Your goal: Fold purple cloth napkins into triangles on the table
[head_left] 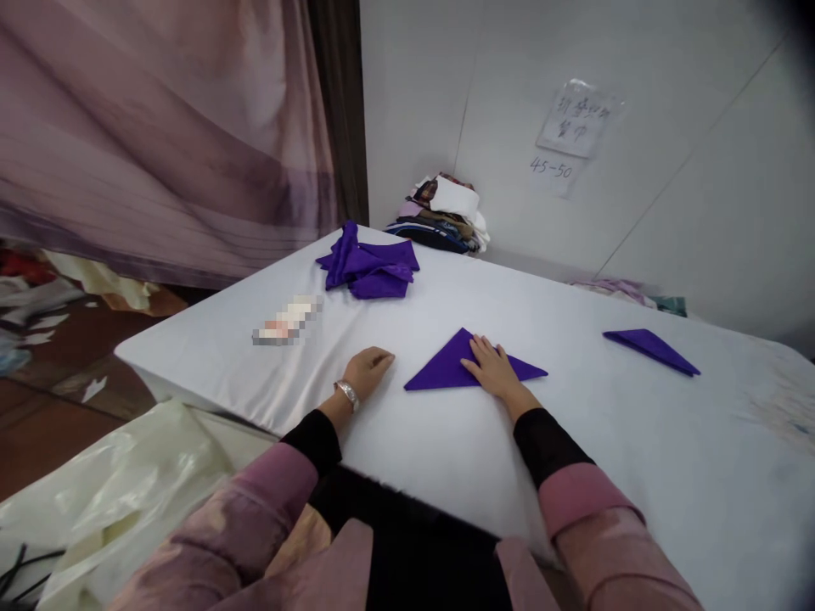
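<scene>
"What was the biggest thing there?"

"The counter (573,475), covered in white. A pinkish curtain (191,127) hung beyond its left edge."

"And around the far edge?"

"A stack (439,212) of mixed fabrics sat just past it, close to the far left corner. At that same corner, on the counter, lay a loose purple pile (375,270)."

"What lay mid-counter?"

"A purple triangle (439,365), flat, between the near and far edges. Its long side faced the near edge and its point the far one."

"Was there another like it?"

"A folded piece (649,346) lay toward the far edge, well to the right of the triangle."

"What touched the triangle?"

"The right hand (494,367), palm down on its right half, fingers open and spread, gripping nothing."

"And the other one?"

"The left hand (368,373) was just beside the triangle's left tip, apart from it. Its fingers were bent inward with nothing visible in them; I couldn't tell whether they met the thumb."

"Anything smaller?"

"A blurred item (286,321) lay toward the left edge, and a silvery bangle (347,395) circled the left wrist."
</scene>
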{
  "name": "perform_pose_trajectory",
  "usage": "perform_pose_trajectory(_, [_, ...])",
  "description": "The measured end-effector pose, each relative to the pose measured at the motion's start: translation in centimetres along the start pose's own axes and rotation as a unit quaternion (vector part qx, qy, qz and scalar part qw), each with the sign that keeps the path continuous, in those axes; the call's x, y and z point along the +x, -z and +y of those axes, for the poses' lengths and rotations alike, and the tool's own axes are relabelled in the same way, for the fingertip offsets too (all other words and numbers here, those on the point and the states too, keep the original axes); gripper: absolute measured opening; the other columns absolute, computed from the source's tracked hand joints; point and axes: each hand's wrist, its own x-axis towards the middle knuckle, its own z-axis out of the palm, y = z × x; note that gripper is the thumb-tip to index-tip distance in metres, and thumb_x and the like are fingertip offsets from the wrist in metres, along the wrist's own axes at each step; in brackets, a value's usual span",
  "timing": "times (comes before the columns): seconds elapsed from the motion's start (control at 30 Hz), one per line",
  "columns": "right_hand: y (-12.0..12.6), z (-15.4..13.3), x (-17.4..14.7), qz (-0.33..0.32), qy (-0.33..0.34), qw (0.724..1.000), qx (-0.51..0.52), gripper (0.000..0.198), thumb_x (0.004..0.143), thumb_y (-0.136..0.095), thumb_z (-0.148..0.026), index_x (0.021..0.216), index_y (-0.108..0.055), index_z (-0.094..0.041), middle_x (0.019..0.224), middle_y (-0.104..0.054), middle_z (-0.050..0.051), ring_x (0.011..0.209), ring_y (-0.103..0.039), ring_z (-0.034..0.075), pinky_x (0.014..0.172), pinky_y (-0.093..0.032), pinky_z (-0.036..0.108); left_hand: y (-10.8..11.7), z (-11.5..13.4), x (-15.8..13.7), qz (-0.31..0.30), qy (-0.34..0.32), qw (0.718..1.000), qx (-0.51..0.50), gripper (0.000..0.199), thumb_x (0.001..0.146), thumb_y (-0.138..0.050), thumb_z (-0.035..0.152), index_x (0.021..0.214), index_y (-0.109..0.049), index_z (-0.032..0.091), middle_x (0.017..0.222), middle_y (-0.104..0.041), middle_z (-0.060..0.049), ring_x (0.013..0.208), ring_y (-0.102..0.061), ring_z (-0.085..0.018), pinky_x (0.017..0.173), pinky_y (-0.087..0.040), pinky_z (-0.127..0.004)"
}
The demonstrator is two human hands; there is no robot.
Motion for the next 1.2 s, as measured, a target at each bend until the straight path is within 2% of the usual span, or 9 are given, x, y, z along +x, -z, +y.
perform_pose_trajectory(0.07, [0.1,0.8,0.1,0.000,-0.008,1.000,-0.007,0.067,0.088,-0.020,-0.059,0.142,-0.023,-0.018,0.149,-0.019,0.006,0.137,-0.011,0.021,0.109,-0.009,0.046,-0.1,0.6,-1.3,-0.022,-0.039,0.998,-0.037,0.025,0.080,-0.048,0.041,0.077,-0.064,0.021,0.080,-0.067,0.000,0.078,-0.061,-0.016,0.075,-0.049,-0.028])
perform_pose_trajectory(0.17, [0.3,1.6,0.1,-0.004,-0.021,1.000,-0.016,0.067,0.088,-0.021,-0.058,0.142,-0.022,-0.018,0.149,-0.019,0.006,0.137,-0.011,0.022,0.108,-0.010,0.047,-0.9,1.4,-2.5,-0.054,-0.099,0.993,-0.022,0.018,0.075,-0.057,0.038,0.077,-0.065,0.023,0.091,-0.066,-0.001,0.089,-0.059,-0.017,0.086,-0.044,-0.032])
perform_pose_trajectory(0.3, [0.4,2.0,0.1,-0.007,-0.027,1.000,-0.014,0.067,0.089,-0.020,-0.058,0.142,-0.021,-0.017,0.149,-0.017,0.006,0.137,-0.010,0.022,0.109,-0.010,0.046,-2.1,2.3,-2.4,-0.061,-0.102,0.992,0.040,0.017,0.072,-0.062,0.034,0.085,-0.065,0.024,0.103,-0.063,-0.002,0.103,-0.053,-0.020,0.098,-0.034,-0.039])
perform_pose_trajectory(0.43, [0.2,2.0,0.2,-0.004,-0.029,0.999,-0.016,0.068,0.089,-0.020,-0.058,0.142,-0.022,-0.016,0.149,-0.017,0.006,0.137,-0.010,0.021,0.109,-0.009,0.046,-2.8,3.1,-1.4,-0.074,-0.112,0.989,0.054,0.017,0.072,-0.062,0.031,0.087,-0.064,0.024,0.106,-0.060,-0.002,0.111,-0.048,-0.021,0.099,-0.033,-0.039])
perform_pose_trajectory(0.63, [0.0,2.1,0.2,0.002,-0.031,1.000,0.002,0.067,0.088,-0.021,-0.059,0.141,-0.023,-0.018,0.149,-0.018,0.005,0.137,-0.010,0.021,0.109,-0.009,0.045,-3.3,3.3,-0.8,-0.083,-0.129,0.987,0.049,0.006,0.074,-0.060,0.026,0.077,-0.064,0.023,0.103,-0.061,-0.003,0.113,-0.046,-0.022,0.098,-0.034,-0.039])
perform_pose_trajectory(0.8, [0.1,2.3,0.2,0.049,-0.065,0.993,0.087,0.065,0.089,-0.023,-0.056,0.141,-0.025,-0.017,0.149,-0.017,0.007,0.137,-0.013,0.019,0.110,-0.011,0.042,-3.3,3.0,-0.8,-0.087,-0.127,0.988,0.032,0.007,0.076,-0.056,0.023,0.075,-0.064,0.022,0.102,-0.062,-0.003,0.112,-0.047,-0.022,0.098,-0.034,-0.042])
perform_pose_trajectory(0.97, [0.0,3.0,0.9,0.070,-0.081,0.984,0.146,0.059,0.087,-0.037,-0.047,0.137,-0.033,-0.016,0.142,-0.035,0.010,0.133,-0.025,0.023,0.109,-0.016,0.043,-3.3,2.8,-0.9,-0.083,-0.134,0.987,0.019,0.013,0.080,-0.050,0.021,0.078,-0.063,0.022,0.107,-0.061,-0.004,0.116,-0.045,-0.024,0.099,-0.034,-0.045])
perform_pose_trajectory(1.13, [0.0,3.5,2.3,0.115,-0.064,0.981,0.143,0.050,0.083,-0.047,-0.036,0.129,-0.044,-0.016,0.128,-0.051,0.012,0.120,-0.044,0.026,0.101,-0.032,0.040,-3.4,2.7,-0.8,-0.079,-0.141,0.986,0.026,0.017,0.083,-0.045,0.023,0.079,-0.062,0.022,0.109,-0.060,-0.005,0.117,-0.044,-0.024,0.099,-0.033,-0.046])
perform_pose_trajectory(1.2, [-0.1,3.7,3.0,0.140,-0.061,0.977,0.145,0.044,0.081,-0.051,-0.034,0.121,-0.051,-0.016,0.119,-0.057,0.013,0.114,-0.049,0.027,0.097,-0.034,0.040,-3.4,2.8,-0.8,-0.081,-0.141,0.986,0.028,0.018,0.083,-0.045,0.024,0.079,-0.062,0.022,0.109,-0.060,-0.005,0.118,-0.044,-0.025,0.099,-0.033,-0.046])
